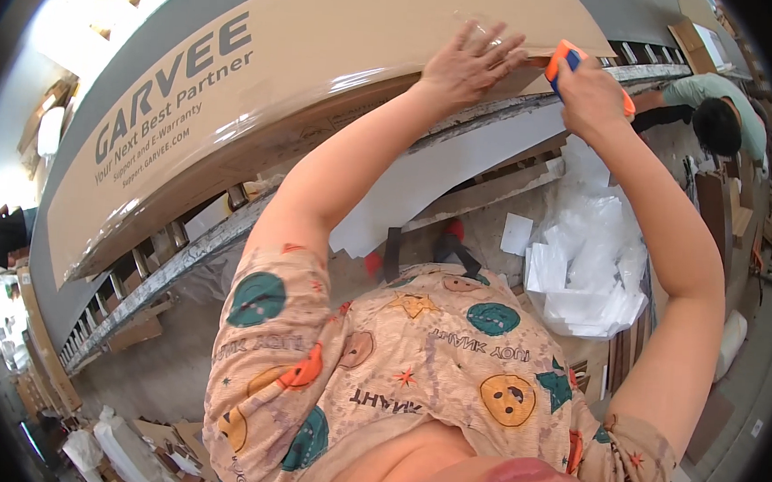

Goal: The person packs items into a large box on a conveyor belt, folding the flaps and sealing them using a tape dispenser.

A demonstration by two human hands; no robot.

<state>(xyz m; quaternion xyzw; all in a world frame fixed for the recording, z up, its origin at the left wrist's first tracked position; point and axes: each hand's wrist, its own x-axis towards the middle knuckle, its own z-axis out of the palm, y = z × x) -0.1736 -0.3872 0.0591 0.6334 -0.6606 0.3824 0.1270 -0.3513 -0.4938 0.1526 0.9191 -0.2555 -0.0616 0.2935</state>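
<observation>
A long brown cardboard box (328, 39) with dark print lies on a roller conveyor (150, 262). Shiny clear film or tape runs along its near edge. My left hand (474, 65) rests on the box near its right end, fingers spread, beside a small clear plastic patch (480, 33). Just right of it, at the box's near edge, my right hand (596, 95) is wrapped round an orange-and-blue hand tool (563, 59). My fingers cover much of this tool, so its exact kind does not show.
A clear bag of white foam pieces (588, 262) lies below the conveyor, near a white sheet (461, 170). At the right, a person in a pale green top (722, 89) bends beside the line. Cardboard pieces (170, 440) and wrapped white items (126, 446) lie at the lower left.
</observation>
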